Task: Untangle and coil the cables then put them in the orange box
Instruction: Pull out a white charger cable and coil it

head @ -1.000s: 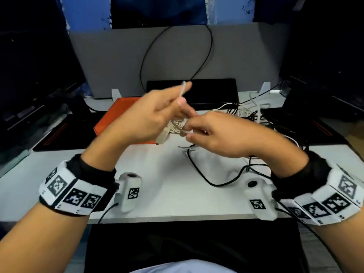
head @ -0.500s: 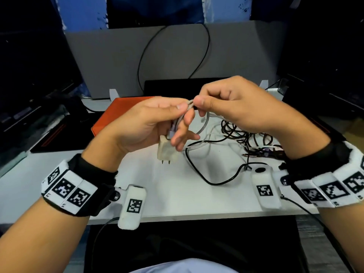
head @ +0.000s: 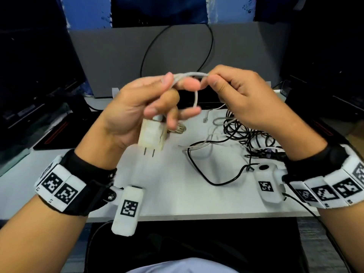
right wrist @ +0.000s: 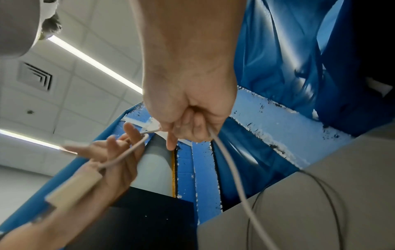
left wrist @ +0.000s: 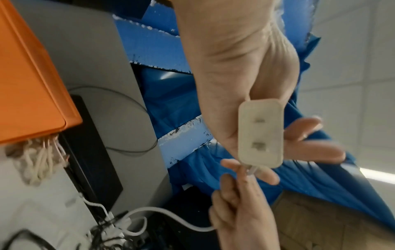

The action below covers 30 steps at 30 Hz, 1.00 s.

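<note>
Left hand [head: 137,107] pinches the white charger cable [head: 190,74] above the desk, its wall adapter [head: 151,137] dangling; right hand [head: 242,95] grips the cable alongside. Limp, light cord: best held near the adapter.

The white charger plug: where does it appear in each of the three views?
Head: white charger plug centre-left, under the left hand, prongs down.
Left wrist: right of centre, prong face toward camera.
Right wrist: lower left, blurred.
Shared landmark: the white cable leaving it toward the right hand.
</note>
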Motion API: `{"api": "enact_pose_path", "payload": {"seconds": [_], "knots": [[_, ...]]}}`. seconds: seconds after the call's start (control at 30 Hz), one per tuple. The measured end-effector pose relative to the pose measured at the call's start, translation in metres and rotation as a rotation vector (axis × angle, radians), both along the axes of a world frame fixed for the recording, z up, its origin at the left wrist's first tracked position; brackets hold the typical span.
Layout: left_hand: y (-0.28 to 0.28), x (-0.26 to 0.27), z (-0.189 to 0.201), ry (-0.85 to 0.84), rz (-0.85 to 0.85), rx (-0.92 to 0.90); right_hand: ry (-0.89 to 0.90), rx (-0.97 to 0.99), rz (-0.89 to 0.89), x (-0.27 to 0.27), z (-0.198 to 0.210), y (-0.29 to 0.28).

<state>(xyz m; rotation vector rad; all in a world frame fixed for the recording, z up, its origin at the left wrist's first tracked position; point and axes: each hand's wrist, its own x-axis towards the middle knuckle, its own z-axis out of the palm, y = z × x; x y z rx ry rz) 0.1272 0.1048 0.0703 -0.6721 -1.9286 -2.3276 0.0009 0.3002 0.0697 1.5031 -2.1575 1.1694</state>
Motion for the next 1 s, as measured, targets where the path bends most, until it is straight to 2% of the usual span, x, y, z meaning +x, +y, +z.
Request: {"api": "enact_pose_path", "payload": {"seconds": [0.07, 0.23, 0.3, 0.37, 0.4, 0.47, 0.5, 0.53, 0.57, 0.6, 0.67, 0.7, 0.77, 0.9, 1.0], "knots": [[-0.001, -0.001, 0.004, 0.008, -0.033, 0.139, -0.037, 0.05, -0.006, -0.007, -0.002, 0.0], [-0.001, -0.008, 0.004, 0.107, 0.083, 0.367, -0.048, 0.279, -0.082, -0.007, -0.009, -0.003], [0.001, -0.011, 0.003, 0.155, 0.221, 0.329, -0.06, 0.408, -0.053, 0.003, -0.015, -0.009], [0.007, -0.014, 0.002, 0.204, 0.471, 0.094, -0.083, 0.543, 0.029, 0.017, -0.023, -0.017], [0.01, -0.015, 0.0, 0.245, 0.604, -0.104, -0.064, 0.591, 0.062, 0.023, -0.026, -0.019], [0.009, -0.015, -0.007, 0.323, 0.776, -0.669, 0.032, 0.633, 0.083, 0.029, -0.025, -0.02], [0.005, -0.014, -0.01, 0.296, 0.777, -0.954, 0.086, 0.619, 0.069, 0.029, -0.021, -0.019], [0.002, -0.012, -0.011, 0.224, 0.734, -1.149, 0.111, 0.563, 0.043, 0.026, -0.018, -0.016], [-0.001, -0.01, -0.011, 0.137, 0.656, -1.207, 0.114, 0.491, 0.023, 0.023, -0.012, -0.012], [-0.001, -0.009, -0.011, 0.056, 0.549, -1.133, 0.095, 0.417, 0.002, 0.019, -0.007, -0.008], [0.002, -0.005, -0.009, -0.028, 0.334, -0.817, 0.016, 0.264, -0.017, 0.013, -0.002, -0.001], [0.002, -0.004, -0.008, -0.029, 0.261, -0.701, -0.023, 0.196, -0.006, 0.013, 0.0, 0.0], [-0.001, -0.005, -0.007, -0.001, 0.195, -0.594, -0.059, 0.111, 0.02, 0.012, -0.001, -0.001], [-0.004, -0.009, -0.015, -0.001, 0.089, -0.357, -0.089, 0.081, 0.09, 0.011, -0.004, -0.005], [0.01, -0.011, -0.029, -0.086, -0.152, -0.003, -0.106, 0.058, 0.127, 0.01, 0.0, -0.001]]}}
